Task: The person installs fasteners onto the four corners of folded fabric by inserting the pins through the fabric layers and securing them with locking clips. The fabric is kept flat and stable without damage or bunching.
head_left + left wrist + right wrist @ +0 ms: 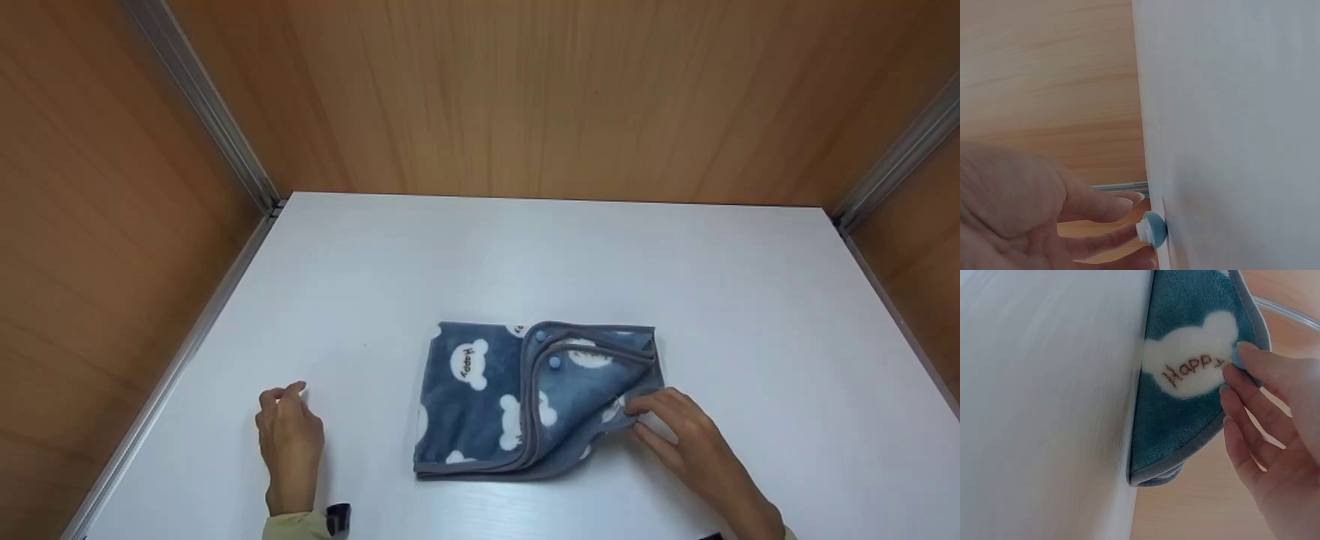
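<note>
A folded blue fleece blanket (480, 420) with white bear-head shapes and grey piping lies on the table. Its right part is folded over in layers, with blue snap buttons (555, 363) near the curved edge. My right hand (690, 435) pinches the blanket's lower right edge between thumb and fingers, raising it slightly; the right wrist view shows a blue snap (1236, 358) at the thumb tip. Well to the blanket's left, my left hand (290, 442) hovers low with loosely bent fingers. By its fingertips, the left wrist view shows a small blue-and-white knob-like piece (1157, 229) against the tabletop.
The white tabletop (525, 255) spreads behind and beside the blanket. Wood-grain panels (525, 97) enclose it at the back and sides, with metal rails (217, 127) along the corners. A dark band (338, 517) sits at my left sleeve.
</note>
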A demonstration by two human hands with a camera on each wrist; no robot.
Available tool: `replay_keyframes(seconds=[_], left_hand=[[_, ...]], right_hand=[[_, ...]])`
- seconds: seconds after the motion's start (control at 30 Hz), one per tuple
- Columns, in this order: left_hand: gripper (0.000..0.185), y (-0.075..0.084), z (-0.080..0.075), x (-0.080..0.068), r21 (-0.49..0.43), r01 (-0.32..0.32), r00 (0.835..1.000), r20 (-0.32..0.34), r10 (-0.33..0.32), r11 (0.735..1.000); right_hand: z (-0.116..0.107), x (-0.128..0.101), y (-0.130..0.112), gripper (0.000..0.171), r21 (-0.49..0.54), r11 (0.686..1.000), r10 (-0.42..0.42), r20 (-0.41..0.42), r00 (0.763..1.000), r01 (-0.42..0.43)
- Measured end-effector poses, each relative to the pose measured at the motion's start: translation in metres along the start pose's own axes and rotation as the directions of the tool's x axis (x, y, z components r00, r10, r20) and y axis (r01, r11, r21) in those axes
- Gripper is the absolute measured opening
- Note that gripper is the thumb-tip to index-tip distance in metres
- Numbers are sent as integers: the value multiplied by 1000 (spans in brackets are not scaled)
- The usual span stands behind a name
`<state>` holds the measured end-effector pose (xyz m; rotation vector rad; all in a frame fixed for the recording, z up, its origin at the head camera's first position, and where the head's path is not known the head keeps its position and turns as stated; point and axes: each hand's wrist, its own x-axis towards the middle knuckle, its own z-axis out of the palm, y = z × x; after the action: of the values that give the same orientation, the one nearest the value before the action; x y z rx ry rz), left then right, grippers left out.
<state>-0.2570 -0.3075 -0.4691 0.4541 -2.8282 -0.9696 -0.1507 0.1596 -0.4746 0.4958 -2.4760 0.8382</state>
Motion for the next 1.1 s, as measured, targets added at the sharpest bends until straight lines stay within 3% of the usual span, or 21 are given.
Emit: replay_keyframes(seconds=[0.27,0.57,0.8,1.1], left_hand=[[34,-1,-1,-1,-31,57,998,16,-56,998],[32,-2,0,-2,-31,54,999,-2,-54,998],[34,4,2,-5,-100,24,997,-74,-32,995],[34,15,6,-7,-188,-14,986,-168,-18,982]], right_hand=[[-1,0,0,48,19,1000,-10,-2,1000,10],[-1,-1,0,48,-5,1000,27,10,1000,-27],[0,-2,-2,47,-5,998,57,18,998,-57],[0,0,1,49,15,1000,-22,-10,1000,23]])
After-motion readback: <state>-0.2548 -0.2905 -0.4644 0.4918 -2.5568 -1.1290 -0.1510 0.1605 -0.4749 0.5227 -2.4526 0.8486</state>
